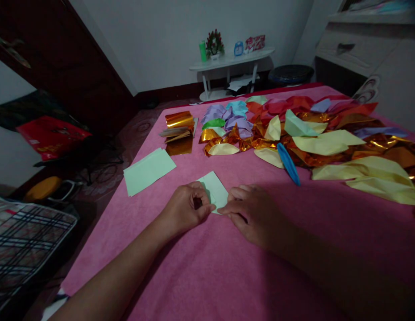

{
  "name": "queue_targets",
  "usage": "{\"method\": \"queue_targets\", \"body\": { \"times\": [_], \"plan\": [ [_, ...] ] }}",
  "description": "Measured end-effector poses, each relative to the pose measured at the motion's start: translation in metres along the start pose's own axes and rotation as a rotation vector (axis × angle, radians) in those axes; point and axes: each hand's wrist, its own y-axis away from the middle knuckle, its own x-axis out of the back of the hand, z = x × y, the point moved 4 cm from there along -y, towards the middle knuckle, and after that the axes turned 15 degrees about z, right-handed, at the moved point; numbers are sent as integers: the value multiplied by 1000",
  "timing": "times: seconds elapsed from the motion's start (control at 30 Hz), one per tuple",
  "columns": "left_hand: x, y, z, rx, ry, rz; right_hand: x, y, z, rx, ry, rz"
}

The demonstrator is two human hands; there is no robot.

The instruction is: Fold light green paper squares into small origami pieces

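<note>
A small sheet of pale green paper [217, 189], partly folded, lies on the pink cloth [207, 267] between my hands. My left hand [190, 204] pinches its lower left edge between thumb and forefinger. On the other side, my right hand [247, 211] rests with curled fingers on the right edge, its forefinger pressing near the bottom corner. Both hands partly cover the sheet. To the left sits a stack of pale green paper sheets [150, 171]. Behind it are gold foil sheets [180, 145], some of them folded over.
Many folded paper pieces [323, 142] in yellow, gold, purple, red and blue fill the table's back right, with a blue one [288, 164] nearest my right hand. A white side table [232, 62] stands by the wall. A red bag [53, 136] is at left.
</note>
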Motion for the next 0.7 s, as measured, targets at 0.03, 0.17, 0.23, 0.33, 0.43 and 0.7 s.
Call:
{"method": "queue_targets", "body": {
  "times": [0.03,0.17,0.23,0.33,0.43,0.7],
  "plan": [
    [0,0,1,2,-16,10,0,0,-1,0,4,4],
    [0,2,2,-24,-61,31,1,0,-3,2,4,7],
    [1,2,1,-38,-71,47,1,0,-3,2,4,1],
    [1,3,-3,-30,-73,77,1,1,-3,0,2,-2],
    [-1,4,-2,-78,-58,90,1,0,-4,4,-8,6],
    [-5,16,12,-248,-264,106,0,0,6,-25,-65,56]
  ]
}}
